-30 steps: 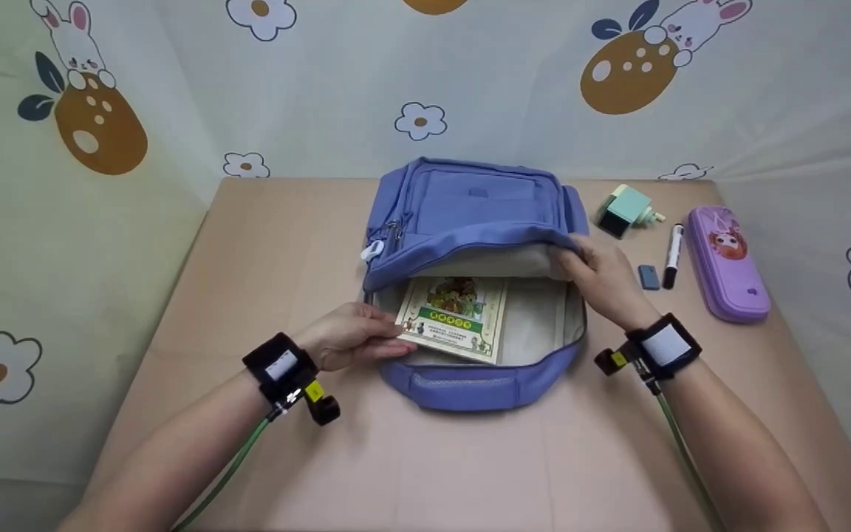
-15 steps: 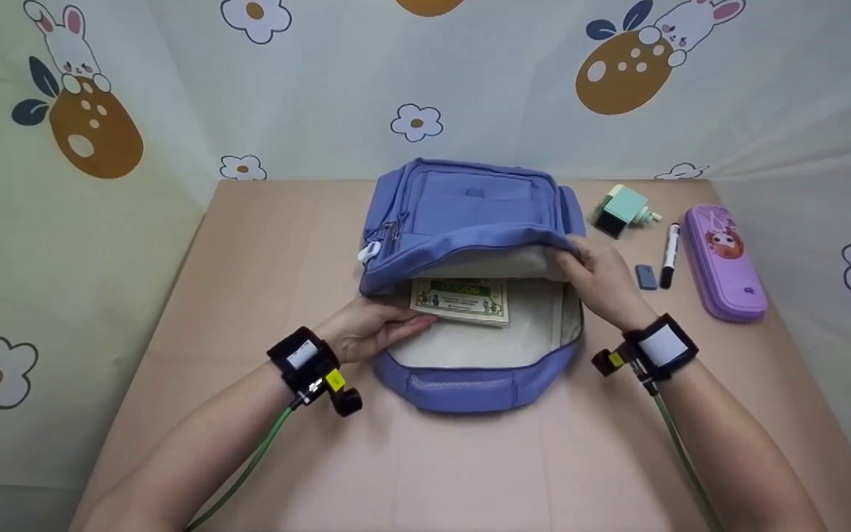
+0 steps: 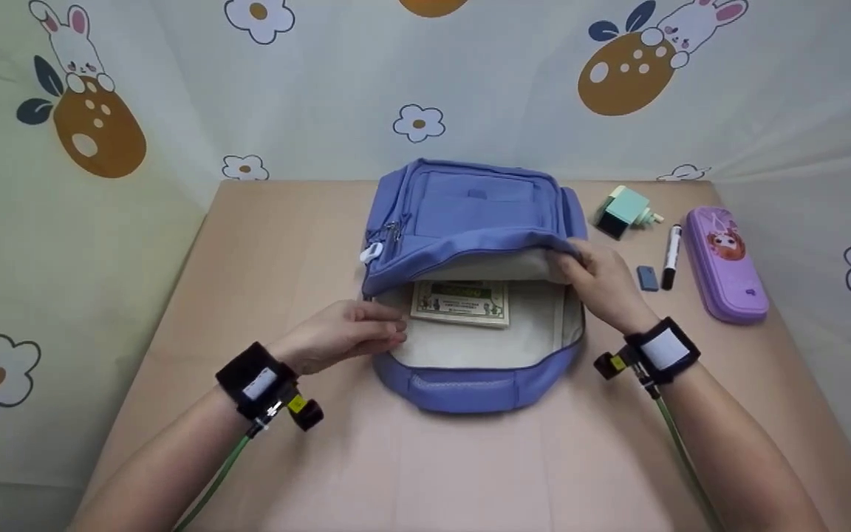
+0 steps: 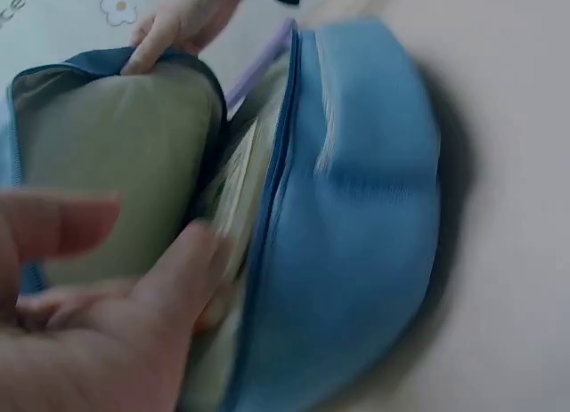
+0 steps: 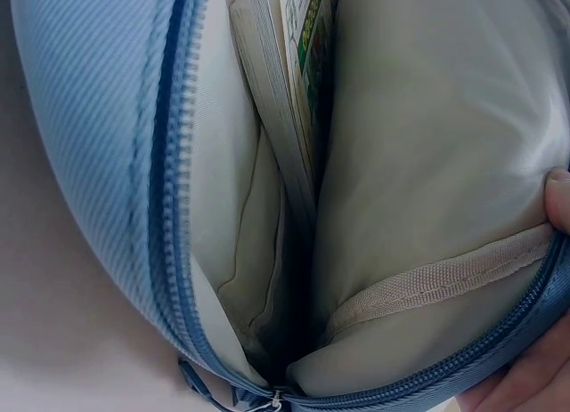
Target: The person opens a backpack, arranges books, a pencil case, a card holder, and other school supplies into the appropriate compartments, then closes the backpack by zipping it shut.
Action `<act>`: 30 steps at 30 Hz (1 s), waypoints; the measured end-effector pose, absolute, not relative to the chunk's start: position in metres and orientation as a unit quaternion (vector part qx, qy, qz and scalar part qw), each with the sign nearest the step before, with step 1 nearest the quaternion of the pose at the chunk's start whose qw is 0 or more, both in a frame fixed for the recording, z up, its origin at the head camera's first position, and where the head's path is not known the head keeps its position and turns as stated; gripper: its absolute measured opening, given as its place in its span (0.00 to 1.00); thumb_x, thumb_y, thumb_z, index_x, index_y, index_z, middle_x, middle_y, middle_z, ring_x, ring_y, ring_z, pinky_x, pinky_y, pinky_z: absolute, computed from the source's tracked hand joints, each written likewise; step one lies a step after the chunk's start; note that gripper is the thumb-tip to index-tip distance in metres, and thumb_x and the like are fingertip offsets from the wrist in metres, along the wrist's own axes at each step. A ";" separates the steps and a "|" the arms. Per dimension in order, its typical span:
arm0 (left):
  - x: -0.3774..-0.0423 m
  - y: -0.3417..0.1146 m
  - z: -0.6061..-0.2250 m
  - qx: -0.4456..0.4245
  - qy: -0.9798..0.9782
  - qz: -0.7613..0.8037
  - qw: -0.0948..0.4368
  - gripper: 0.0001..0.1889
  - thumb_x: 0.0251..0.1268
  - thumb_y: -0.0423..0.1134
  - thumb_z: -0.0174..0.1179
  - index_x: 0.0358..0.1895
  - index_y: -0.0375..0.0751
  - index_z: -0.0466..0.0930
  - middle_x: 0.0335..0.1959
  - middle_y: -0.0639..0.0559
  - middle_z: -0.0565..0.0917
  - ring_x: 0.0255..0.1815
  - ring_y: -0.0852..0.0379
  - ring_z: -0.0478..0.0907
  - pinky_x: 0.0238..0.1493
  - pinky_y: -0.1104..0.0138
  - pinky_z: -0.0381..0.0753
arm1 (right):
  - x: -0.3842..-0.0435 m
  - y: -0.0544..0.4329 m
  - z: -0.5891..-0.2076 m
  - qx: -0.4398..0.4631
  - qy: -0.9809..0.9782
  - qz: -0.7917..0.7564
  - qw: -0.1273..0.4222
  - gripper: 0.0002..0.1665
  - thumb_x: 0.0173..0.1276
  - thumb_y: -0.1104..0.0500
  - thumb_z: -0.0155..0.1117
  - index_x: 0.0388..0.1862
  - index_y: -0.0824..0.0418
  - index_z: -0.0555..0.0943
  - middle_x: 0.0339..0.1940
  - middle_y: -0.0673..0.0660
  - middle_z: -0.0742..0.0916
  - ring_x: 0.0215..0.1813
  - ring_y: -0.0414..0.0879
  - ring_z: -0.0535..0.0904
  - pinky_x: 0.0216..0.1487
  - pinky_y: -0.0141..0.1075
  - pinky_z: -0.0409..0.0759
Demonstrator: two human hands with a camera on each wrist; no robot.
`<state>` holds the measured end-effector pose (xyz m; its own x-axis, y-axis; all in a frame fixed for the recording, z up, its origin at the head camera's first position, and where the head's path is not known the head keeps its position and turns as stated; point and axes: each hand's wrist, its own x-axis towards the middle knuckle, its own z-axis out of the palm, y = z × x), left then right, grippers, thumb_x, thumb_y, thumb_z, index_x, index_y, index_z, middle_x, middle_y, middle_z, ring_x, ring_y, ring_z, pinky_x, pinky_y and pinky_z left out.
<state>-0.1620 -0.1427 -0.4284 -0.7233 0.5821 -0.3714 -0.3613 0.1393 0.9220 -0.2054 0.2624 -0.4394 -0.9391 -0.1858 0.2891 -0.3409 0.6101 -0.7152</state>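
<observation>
A blue backpack (image 3: 477, 199) lies on the table with its main compartment unzipped, showing a pale lining. Inside rests a book (image 3: 460, 304) with a green-and-cream cover; its far part is hidden under the raised front flap. The right wrist view shows the book's thick page edges (image 5: 276, 92) against the lining. My right hand (image 3: 606, 284) pinches the flap's edge at the right and holds it up. At the left side of the opening is my left hand (image 3: 344, 334), fingers loosely extended and apart from the book; it looks blurred in the left wrist view.
Right of the backpack lie a mint-green block-shaped item (image 3: 626, 210) with a black face, a small blue eraser-like block (image 3: 647, 278), a marker (image 3: 671, 256) and a purple pencil case (image 3: 727, 264). A patterned cloth (image 3: 322, 89) hangs behind the table (image 3: 470, 473).
The book has slid deeper under the flap. My left hand has let go of it and drawn back left out of the compartment. The right hand keeps its hold on the flap.
</observation>
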 end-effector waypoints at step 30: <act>-0.199 -0.154 -0.416 0.380 0.865 0.326 -0.040 0.13 0.77 0.34 0.59 0.59 0.38 0.83 0.52 0.47 0.87 0.56 0.51 0.83 0.60 0.56 0.79 | -0.197 0.268 -0.436 0.179 -0.895 0.403 0.067 0.12 0.78 0.63 0.56 0.52 0.61 0.85 0.47 0.56 0.86 0.44 0.46 0.76 0.44 0.31 0.73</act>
